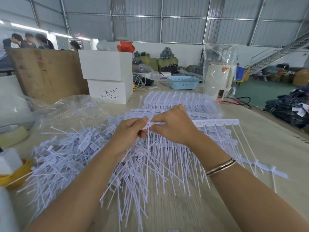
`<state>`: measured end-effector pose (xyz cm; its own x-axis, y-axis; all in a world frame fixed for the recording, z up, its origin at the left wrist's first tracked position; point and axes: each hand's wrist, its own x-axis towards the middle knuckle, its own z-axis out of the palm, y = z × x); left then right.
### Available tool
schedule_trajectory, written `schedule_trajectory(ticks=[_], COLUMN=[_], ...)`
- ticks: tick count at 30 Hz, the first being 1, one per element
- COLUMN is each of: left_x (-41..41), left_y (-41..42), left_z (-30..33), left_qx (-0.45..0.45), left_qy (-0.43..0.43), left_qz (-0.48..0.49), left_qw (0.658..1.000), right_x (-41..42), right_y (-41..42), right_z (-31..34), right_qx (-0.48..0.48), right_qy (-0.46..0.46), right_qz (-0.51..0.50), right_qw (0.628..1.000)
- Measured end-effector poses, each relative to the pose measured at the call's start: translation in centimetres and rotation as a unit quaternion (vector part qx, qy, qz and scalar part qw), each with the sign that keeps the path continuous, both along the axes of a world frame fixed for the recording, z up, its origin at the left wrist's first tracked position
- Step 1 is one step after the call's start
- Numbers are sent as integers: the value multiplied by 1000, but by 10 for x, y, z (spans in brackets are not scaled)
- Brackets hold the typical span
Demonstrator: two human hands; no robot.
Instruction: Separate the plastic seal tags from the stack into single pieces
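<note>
Both hands meet at frame centre above the wooden table. Left hand pinches the flat white head of one plastic seal tag, its thin tail hanging toward 6 o'clock. Right hand grips the joined strip of tags, running toward 3 o'clock. Loose single tags lie heaped at 9 o'clock; stacked strips sit at 12 o'clock. Metal bangle circles the right wrist.
</note>
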<state>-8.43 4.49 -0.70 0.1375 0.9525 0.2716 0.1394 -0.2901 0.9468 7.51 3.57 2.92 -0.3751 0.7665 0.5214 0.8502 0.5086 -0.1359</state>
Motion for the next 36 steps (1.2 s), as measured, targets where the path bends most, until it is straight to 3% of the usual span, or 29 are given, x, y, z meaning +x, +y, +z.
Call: schedule_trajectory(ticks=[12,24,26,28,29,31,34,36], left_x=[6,8,3,-6,-10,-13,-13,-14], left_y=[1,-1,0,2,4,6,8,11], left_z=[2,-1,2,7,8,5,-3,-9], left_qx=[-24,-3,-25,-26,-6,54,92,120], left_qy=[-101,-139,-202,-250,-220,-67,104,222], left_qz=[-8,-50,-71,-68,-40,48,112,148], left_qw=[995,989,977,966,975,995,984,956], right_x=[-2,0,4,5,4,3,6,6], right_y=[-6,-3,-4,-7,-7,-7,-6,-6], right_z=[6,0,1,3,4,9,14,12], right_qx=[34,82,66,65,72,76,68,53], right_qy=[29,46,112,122,101,59,0,-26], right_qz=[23,35,50,59,60,50,3,-10], right_qw=[999,995,990,989,990,994,998,998])
